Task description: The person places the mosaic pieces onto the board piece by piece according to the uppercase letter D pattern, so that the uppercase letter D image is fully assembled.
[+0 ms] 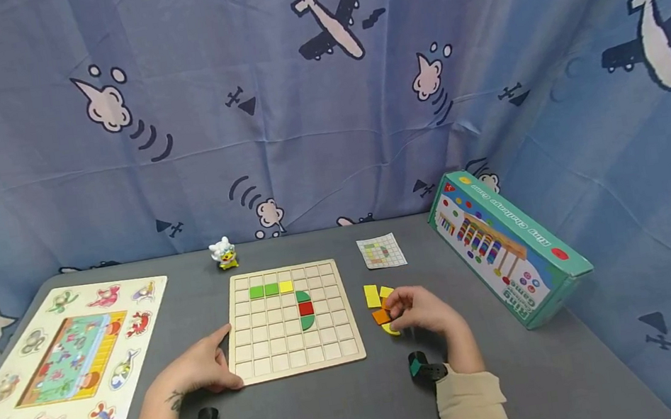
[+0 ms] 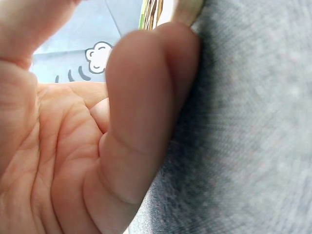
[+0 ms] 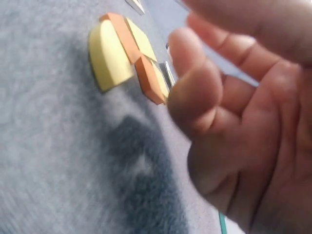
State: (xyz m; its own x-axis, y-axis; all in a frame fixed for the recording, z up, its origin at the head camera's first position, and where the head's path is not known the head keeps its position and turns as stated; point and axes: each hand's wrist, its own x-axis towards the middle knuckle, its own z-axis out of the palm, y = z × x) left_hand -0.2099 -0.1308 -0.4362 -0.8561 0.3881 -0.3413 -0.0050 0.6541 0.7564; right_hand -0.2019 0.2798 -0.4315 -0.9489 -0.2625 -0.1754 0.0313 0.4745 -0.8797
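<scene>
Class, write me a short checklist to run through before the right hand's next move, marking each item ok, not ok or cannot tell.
1. Left hand touching the left edge of the gridded board: ok.
2. Pattern card face up, uncovered: ok.
3. Loose pieces within reach of the right hand: ok.
4. Right hand gripping one piece: cannot tell; its fingers hide the contact.
5. All pieces on the gridded board: not ok; several lie beside it.

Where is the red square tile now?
In the head view, the red tile lies right of centre on the pale wooden board, between two green rounded tiles.
</scene>
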